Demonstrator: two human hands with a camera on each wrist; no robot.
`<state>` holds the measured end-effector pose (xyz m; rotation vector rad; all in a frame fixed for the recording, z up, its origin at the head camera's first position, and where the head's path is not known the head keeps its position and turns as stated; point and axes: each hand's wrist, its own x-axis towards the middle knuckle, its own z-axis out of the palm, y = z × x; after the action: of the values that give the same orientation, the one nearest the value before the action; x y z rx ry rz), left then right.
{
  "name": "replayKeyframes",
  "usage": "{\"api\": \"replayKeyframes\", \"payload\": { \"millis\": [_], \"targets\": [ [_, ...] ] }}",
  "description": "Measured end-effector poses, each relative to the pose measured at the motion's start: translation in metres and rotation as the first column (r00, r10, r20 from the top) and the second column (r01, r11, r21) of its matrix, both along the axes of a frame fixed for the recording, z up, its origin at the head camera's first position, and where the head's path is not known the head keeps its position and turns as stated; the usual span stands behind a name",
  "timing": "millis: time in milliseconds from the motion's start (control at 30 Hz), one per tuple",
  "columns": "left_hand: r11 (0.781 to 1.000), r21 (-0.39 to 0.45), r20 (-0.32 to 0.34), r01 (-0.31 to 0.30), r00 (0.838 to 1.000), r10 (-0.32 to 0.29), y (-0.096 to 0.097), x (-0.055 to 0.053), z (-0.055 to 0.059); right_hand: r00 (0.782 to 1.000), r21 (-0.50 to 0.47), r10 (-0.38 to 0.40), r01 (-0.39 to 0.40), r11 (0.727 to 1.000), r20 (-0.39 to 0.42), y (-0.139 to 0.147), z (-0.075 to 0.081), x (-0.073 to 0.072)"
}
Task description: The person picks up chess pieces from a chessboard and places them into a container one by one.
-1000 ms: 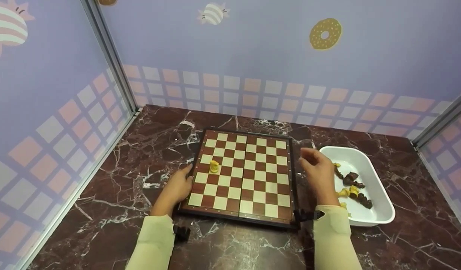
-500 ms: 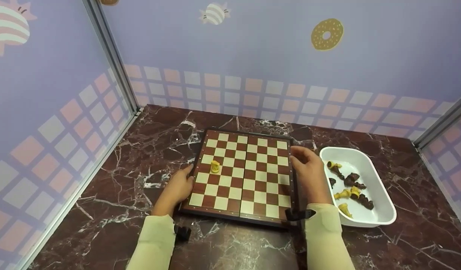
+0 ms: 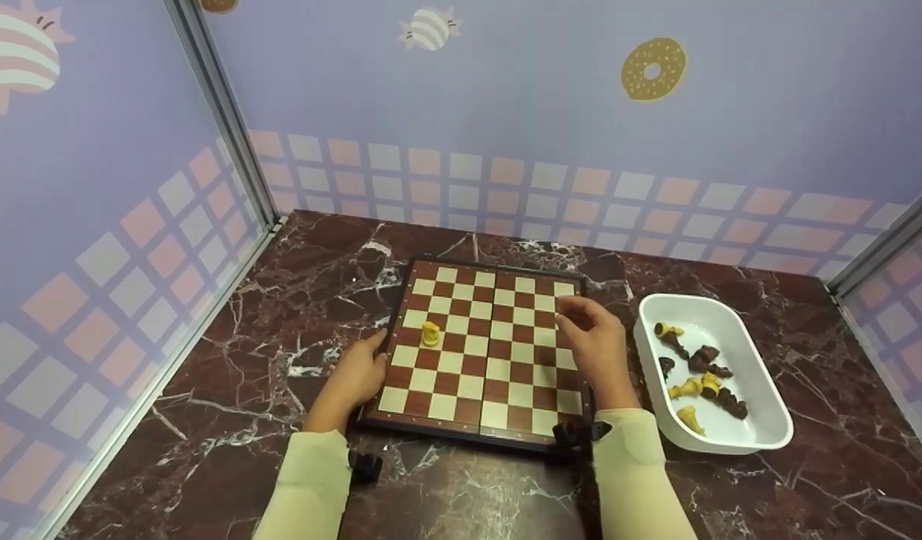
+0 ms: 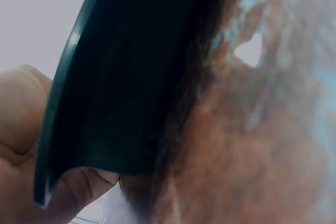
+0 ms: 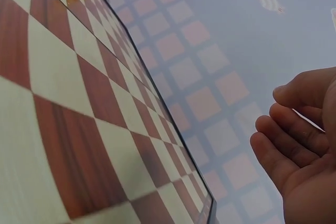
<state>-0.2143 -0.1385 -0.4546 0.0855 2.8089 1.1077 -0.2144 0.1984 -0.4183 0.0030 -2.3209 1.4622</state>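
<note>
A folding chessboard (image 3: 461, 360) with brown and cream squares lies on the table. On its left half stands one yellow chess piece (image 3: 430, 334), which also shows at the top of the right wrist view. My left hand (image 3: 359, 373) rests against the board's left edge, its fingertips touching the rim. In the left wrist view, the dark rim (image 4: 115, 77) hides part of that hand. Above the right half of the board hovers my right hand (image 3: 597, 341), with fingers loosely bent. Nothing shows between its thumb and fingers (image 5: 283, 135) in the right wrist view.
To the right of the board is a white tray (image 3: 772, 405) with several yellow and dark brown chess pieces (image 3: 704, 360) lying in it. The marbled table (image 3: 280, 420) is bounded by patterned walls (image 3: 461, 90) at the back and sides.
My right hand has moved left, from between the board and the tray to above the board's right half. More pieces in the tray show now. The left hand and yellow piece stay in place.
</note>
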Motion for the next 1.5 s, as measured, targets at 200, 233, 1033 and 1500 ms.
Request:
{"api": "replayKeyframes", "payload": {
  "millis": [200,233,1033,1500],
  "targets": [
    [1.0,0.009,0.024,0.004,1.0,-0.004,0.0,0.0,0.0,0.998,-0.027,0.039,-0.037,0.999,0.049,-0.011,0.0,0.0],
    [1.0,0.01,0.017,0.004,1.0,-0.004,0.0,0.0,0.0,0.997,-0.036,0.044,-0.042,0.998,0.058,-0.013,0.0,0.0],
    [1.0,0.005,-0.004,0.0,1.0,0.0,-0.001,0.001,0.0,0.986,-0.034,0.135,-0.133,0.991,0.095,-0.047,-0.004,-0.001],
    [1.0,-0.002,-0.018,-0.006,1.0,0.006,0.0,0.0,0.0,0.974,-0.068,0.195,-0.188,0.98,0.116,-0.064,-0.006,-0.005]
  ]
}}
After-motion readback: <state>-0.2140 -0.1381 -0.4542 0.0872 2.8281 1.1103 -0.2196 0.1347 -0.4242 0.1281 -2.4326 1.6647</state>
